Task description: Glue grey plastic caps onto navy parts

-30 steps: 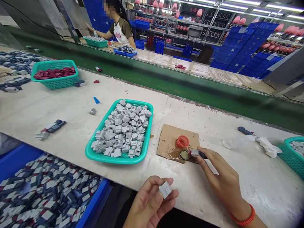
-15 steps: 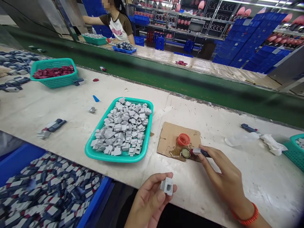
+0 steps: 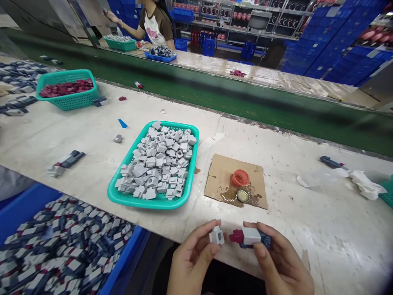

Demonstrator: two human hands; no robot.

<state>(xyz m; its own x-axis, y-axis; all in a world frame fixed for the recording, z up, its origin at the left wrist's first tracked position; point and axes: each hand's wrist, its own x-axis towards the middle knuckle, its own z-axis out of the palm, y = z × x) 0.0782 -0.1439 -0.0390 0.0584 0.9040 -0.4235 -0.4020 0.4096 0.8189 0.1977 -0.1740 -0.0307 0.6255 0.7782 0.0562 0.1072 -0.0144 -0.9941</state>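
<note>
My left hand pinches a small grey plastic cap with its opening turned to the right. My right hand holds a blue, white and dark red part, its red tip pointing at the cap a short gap away. Both hands are at the near table edge, in front of a cardboard piece bearing an orange lid and a small metal cap in a wet patch. A teal basket of several grey caps sits to the left.
A blue bin of assembled parts lies at lower left. A teal basket of red pieces stands far left. Loose parts dot the table. A white rag lies at right. Beyond the green conveyor another person works.
My right hand lifted the part off the metal cap on the cardboard and drew it back to the table edge, close to the grey cap in my left hand.
</note>
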